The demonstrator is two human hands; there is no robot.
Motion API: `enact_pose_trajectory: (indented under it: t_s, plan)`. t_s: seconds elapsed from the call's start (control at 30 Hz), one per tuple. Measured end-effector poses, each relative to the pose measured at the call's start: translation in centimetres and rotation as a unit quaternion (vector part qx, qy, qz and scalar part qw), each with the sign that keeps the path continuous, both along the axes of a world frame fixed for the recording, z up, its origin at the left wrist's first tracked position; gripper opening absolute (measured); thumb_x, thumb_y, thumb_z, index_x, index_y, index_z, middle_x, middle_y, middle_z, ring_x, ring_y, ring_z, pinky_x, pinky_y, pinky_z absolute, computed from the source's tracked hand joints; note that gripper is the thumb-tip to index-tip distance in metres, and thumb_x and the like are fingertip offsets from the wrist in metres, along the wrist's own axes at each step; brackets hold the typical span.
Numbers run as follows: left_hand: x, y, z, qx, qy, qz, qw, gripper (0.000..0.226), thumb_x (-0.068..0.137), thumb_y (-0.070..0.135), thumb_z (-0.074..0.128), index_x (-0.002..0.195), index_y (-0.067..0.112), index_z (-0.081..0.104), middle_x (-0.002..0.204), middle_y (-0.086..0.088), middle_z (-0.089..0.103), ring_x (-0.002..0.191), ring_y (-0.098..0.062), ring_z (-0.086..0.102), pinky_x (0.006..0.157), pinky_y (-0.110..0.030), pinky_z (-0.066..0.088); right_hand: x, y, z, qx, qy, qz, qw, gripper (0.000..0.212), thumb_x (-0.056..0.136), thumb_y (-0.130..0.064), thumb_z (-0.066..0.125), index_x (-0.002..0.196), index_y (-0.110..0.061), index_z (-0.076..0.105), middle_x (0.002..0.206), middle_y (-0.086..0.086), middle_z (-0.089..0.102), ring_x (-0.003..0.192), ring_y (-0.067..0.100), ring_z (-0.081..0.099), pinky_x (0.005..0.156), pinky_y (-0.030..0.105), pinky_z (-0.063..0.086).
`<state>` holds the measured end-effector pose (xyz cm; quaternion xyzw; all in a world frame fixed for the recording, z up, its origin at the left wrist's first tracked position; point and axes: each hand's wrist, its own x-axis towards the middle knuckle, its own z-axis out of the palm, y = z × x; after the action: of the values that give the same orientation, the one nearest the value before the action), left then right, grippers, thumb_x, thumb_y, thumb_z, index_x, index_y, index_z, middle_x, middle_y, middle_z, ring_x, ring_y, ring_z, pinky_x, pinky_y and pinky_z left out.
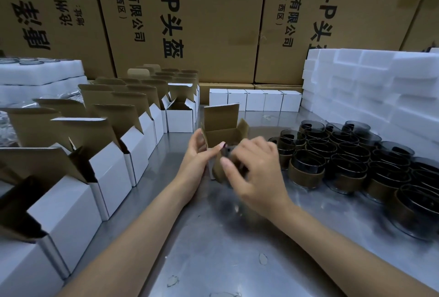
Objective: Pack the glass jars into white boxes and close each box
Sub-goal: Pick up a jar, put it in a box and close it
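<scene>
Fingers: we are seeing the left hand (pixel 198 154) gripping the open box (pixel 223 135) at frame centre.
Right hand (pixel 257 166): curling round a blurred glass jar (pixel 229 151) at the box mouth.
Spare jars (pixel 344 159): sitting at right on the steel table (pixel 213 237).

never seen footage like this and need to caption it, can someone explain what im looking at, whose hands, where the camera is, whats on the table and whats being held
There is no machine here. This single picture comes from a camera worn on a person's head, looking down at their own bare hands over a shiny metal table.

The left hand steadies an open white cardboard box with a brown inside. The right hand, blurred by motion, has its grip on a dark glass jar wrapped in a brown band at the box.

More dark banded jars cluster at right, beside white foam blocks. Open empty boxes line the left; closed white boxes stand behind.
</scene>
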<state>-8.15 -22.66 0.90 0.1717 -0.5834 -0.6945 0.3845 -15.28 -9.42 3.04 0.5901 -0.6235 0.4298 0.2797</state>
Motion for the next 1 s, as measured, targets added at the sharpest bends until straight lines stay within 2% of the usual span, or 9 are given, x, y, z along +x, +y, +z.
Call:
enact_pose_trajectory:
  t_s: [0.1, 0.2, 0.33, 0.5, 0.67, 0.73, 0.83, 0.9, 1.0]
  plan:
    - [0.1, 0.4, 0.0, -0.022, -0.013, 0.035, 0.999, 0.086, 0.069, 0.017, 0.077, 0.142, 0.017, 0.031, 0.133, -0.019, 0.054, 0.121, -0.029, 0.055, 0.107, -0.044, 0.041, -0.5, -0.4, 1.1, -0.068, -0.046, -0.029, 0.996, 0.026, 0.089, -0.035, 0.052, 0.074, -0.015, 0.060, 0.080, -0.006, 0.056, 0.086, 0.012, 0.042, 0.076, 0.030, 0.028]
    - [0.3, 1.0, 0.1, -0.095, -0.058, 0.028, 0.993, 0.094, 0.069, 0.026, 0.082, 0.143, 0.027, 0.023, 0.133, -0.009, 0.053, 0.123, -0.019, 0.053, 0.105, -0.033, 0.041, -1.5, -0.6, 1.5, -0.082, -0.054, -0.049, 0.994, 0.024, 0.090, -0.033, 0.055, 0.087, -0.014, 0.068, 0.096, -0.002, 0.060, 0.101, 0.014, 0.039, 0.085, 0.029, 0.029]
    - [0.4, 1.7, 0.3, -0.136, -0.063, 0.010, 0.989, 0.081, 0.081, 0.015, 0.074, 0.142, 0.027, 0.023, 0.132, -0.006, 0.052, 0.128, -0.019, 0.048, 0.110, -0.039, 0.038, -2.3, -0.7, 1.0, -0.014, -0.039, -0.076, 0.996, 0.020, 0.089, -0.032, 0.058, 0.091, -0.015, 0.069, 0.110, 0.001, 0.058, 0.112, 0.018, 0.034, 0.092, 0.033, 0.026]
    - [0.6, 2.3, 0.8, -0.166, -0.077, 0.003, 0.983, 0.085, 0.069, 0.032, 0.073, 0.139, 0.035, 0.024, 0.130, -0.009, 0.053, 0.122, -0.020, 0.052, 0.109, -0.039, 0.039, -3.1, -0.8, 0.1, 0.098, -0.030, -0.113, 0.988, 0.033, 0.093, -0.038, 0.042, 0.090, -0.020, 0.070, 0.122, 0.002, 0.052, 0.119, 0.017, 0.026, 0.100, 0.038, 0.018]
    - [0.8, 2.6, 1.2, -0.188, -0.078, 0.014, 0.979, 0.081, 0.068, 0.032, 0.072, 0.135, 0.033, 0.028, 0.127, -0.008, 0.054, 0.120, -0.021, 0.054, 0.107, -0.037, 0.042, -3.7, -0.9, -0.3, 0.124, -0.025, -0.105, 0.986, 0.048, 0.096, -0.044, 0.033, 0.089, -0.021, 0.075, 0.124, -0.005, 0.054, 0.123, 0.013, 0.025, 0.103, 0.035, 0.021]
    - [0.8, 2.9, 1.2, -0.207, -0.070, 0.029, 0.976, 0.078, 0.069, 0.031, 0.071, 0.134, 0.029, 0.027, 0.132, -0.007, 0.050, 0.124, -0.022, 0.051, 0.108, -0.039, 0.040, -3.6, -0.8, -0.5, 0.100, -0.030, -0.077, 0.992, 0.046, 0.096, -0.042, 0.034, 0.091, -0.018, 0.073, 0.124, -0.002, 0.054, 0.123, 0.013, 0.028, 0.101, 0.030, 0.025]
    - [0.7, 3.0, 1.3, -0.237, -0.056, 0.046, 0.969, 0.065, 0.072, 0.030, 0.069, 0.127, 0.027, 0.032, 0.134, -0.005, 0.047, 0.127, -0.023, 0.048, 0.109, -0.042, 0.038, -3.3, -0.6, -1.0, 0.055, -0.068, -0.041, 0.995, 0.041, 0.094, -0.041, 0.033, 0.107, -0.020, 0.065, 0.130, -0.004, 0.041, 0.124, 0.012, 0.029, 0.097, 0.013, 0.022]
    - [0.7, 3.0, 1.5, -0.231, -0.052, 0.051, 0.970, 0.049, 0.078, 0.036, 0.061, 0.122, 0.030, 0.040, 0.130, -0.001, 0.049, 0.127, -0.018, 0.047, 0.109, -0.033, 0.038, -3.1, -0.7, -1.2, 0.020, -0.137, -0.019, 0.990, 0.037, 0.094, -0.039, 0.037, 0.118, -0.019, 0.057, 0.131, -0.005, 0.032, 0.125, 0.008, 0.029, 0.095, 0.002, 0.019]
    - [0.4, 2.7, 2.0, -0.199, -0.067, 0.056, 0.976, 0.038, 0.088, 0.057, 0.038, 0.120, 0.040, 0.048, 0.128, 0.009, 0.049, 0.123, -0.004, 0.045, 0.100, -0.014, 0.035, -3.2, -0.8, -1.3, -0.017, -0.212, 0.021, 0.977, 0.037, 0.094, -0.031, 0.040, 0.125, -0.014, 0.050, 0.132, -0.001, 0.032, 0.120, -0.014, 0.028, 0.095, -0.003, 0.019]
